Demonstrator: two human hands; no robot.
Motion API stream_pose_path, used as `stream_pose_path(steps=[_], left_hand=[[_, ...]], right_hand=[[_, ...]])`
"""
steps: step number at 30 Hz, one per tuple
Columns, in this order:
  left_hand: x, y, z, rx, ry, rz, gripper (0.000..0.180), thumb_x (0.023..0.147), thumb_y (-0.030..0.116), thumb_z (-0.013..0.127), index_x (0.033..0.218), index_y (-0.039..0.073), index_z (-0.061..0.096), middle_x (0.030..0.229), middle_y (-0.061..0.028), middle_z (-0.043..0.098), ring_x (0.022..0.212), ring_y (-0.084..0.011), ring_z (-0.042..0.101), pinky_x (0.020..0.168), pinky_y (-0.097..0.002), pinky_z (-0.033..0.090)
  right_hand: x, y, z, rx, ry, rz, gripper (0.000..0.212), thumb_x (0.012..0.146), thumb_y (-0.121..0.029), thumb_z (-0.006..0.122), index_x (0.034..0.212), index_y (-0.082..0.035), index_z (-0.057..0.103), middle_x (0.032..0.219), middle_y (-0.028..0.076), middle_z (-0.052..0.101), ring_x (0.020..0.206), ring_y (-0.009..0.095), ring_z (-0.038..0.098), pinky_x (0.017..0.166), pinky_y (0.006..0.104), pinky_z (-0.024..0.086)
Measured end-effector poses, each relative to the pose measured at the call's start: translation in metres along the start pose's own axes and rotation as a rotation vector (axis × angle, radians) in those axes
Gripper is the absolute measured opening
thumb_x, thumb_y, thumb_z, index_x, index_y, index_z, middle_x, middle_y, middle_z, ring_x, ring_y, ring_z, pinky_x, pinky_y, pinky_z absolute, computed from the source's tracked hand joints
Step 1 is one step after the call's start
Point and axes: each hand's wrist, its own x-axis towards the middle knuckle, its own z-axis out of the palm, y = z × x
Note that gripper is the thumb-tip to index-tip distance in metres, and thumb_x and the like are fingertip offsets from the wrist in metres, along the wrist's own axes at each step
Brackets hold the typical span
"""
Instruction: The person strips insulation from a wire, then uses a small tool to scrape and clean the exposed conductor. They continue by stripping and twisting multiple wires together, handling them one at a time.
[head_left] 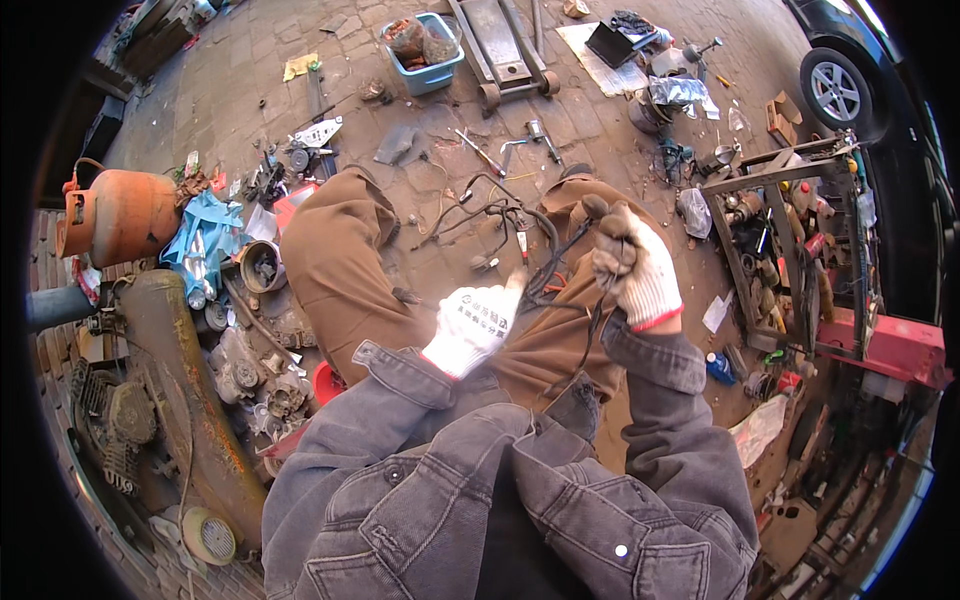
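Observation:
A black wire harness (548, 268) with several branching cables and connectors hangs over my spread, brown-trousered knees. My right hand (630, 262), in a white knit glove with soiled fingers, is closed around one part of it by my right knee. Lower and to the left, my left hand (475, 322) wears a white glove with dark print on its back. Its fingers are curled shut right beside the harness; what they hold is hidden. A slim red-and-white object (523, 243) shows just beyond its fingertips, among the cables.
Beyond my feet lie a screwdriver (480, 152) and a hammer-like tool (544, 142). Farther back are a blue basin (422, 68) and a floor jack (505, 50). An orange gas cylinder (130, 218) lies left; a metal frame (785, 180) and a parked car (890, 100) stand right.

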Motion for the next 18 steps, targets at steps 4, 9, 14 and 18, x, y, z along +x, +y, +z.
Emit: stream_pose_path(steps=[4, 9, 14, 18], left_hand=[[0.001, -0.004, -0.011, 0.046, 0.070, 0.097, 0.051, 0.089, 0.013, 0.057, 0.139, 0.003, 0.053, 0.069, -0.0033, 0.061, 0.058, -0.0186, 0.064, 0.049, -0.0332, 0.049], [-0.009, 0.003, 0.005, -0.063, -0.169, 0.009, 0.047, 0.090, 0.019, 0.060, 0.135, 0.006, 0.057, 0.073, -0.0060, 0.065, 0.064, -0.0197, 0.066, 0.057, -0.0344, 0.052], [-0.010, -0.009, 0.020, -0.478, 0.030, -0.374, 0.036, 0.092, 0.032, 0.068, 0.120, 0.009, 0.065, 0.084, -0.0119, 0.070, 0.075, -0.0299, 0.069, 0.069, -0.0415, 0.053], [0.007, -0.042, 0.007, -1.183, -0.162, -0.804, 0.029, 0.093, 0.031, 0.070, 0.090, 0.003, 0.069, 0.068, -0.0045, 0.062, 0.060, -0.0141, 0.055, 0.057, -0.0318, 0.042]], right_hand=[[0.036, -0.012, -0.003, 0.155, 0.015, 0.172, 0.038, 0.107, -0.021, 0.055, 0.133, 0.007, 0.052, 0.072, -0.010, 0.046, 0.051, 0.001, 0.034, 0.049, 0.0202, 0.029], [0.083, -0.028, 0.022, -0.208, -0.049, 0.033, 0.049, 0.103, -0.028, 0.062, 0.133, 0.009, 0.051, 0.103, 0.009, 0.066, 0.060, 0.006, 0.049, 0.054, 0.0187, 0.044], [0.103, -0.043, 0.032, -0.785, 0.030, -0.077, 0.048, 0.104, -0.034, 0.060, 0.133, 0.004, 0.056, 0.123, 0.015, 0.069, 0.086, 0.013, 0.069, 0.066, 0.0245, 0.055], [0.088, -0.033, 0.008, -0.948, 0.086, -0.158, 0.042, 0.105, -0.033, 0.056, 0.129, 0.001, 0.062, 0.118, 0.012, 0.069, 0.084, 0.018, 0.071, 0.067, 0.0272, 0.056]])
